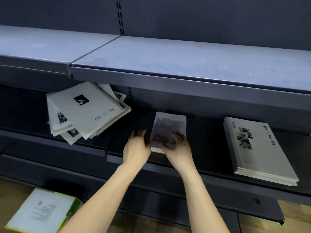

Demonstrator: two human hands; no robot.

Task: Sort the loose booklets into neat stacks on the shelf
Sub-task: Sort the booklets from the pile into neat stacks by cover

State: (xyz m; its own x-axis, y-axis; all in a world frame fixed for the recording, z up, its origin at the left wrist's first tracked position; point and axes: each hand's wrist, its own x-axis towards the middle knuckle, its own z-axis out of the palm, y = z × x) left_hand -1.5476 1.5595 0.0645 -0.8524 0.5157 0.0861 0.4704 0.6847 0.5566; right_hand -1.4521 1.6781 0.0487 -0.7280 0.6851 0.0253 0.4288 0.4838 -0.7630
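Observation:
A small stack of booklets with a dark photo cover (169,126) lies on the dark middle shelf (208,148). My right hand (178,147) rests on its near edge with fingers spread over the cover. Just left of the stack, my left hand (137,147) sits with straight fingers at its left side. A messy fan of white booklets (84,111) lies at the left of the shelf. At the right sits a neat stack of white booklets (257,148) with black print.
A bare grey upper shelf (168,61) overhangs the middle shelf. A white box with green edges (42,211) stands on the wooden floor at the lower left. Lower dark shelf fronts jut out below my arms.

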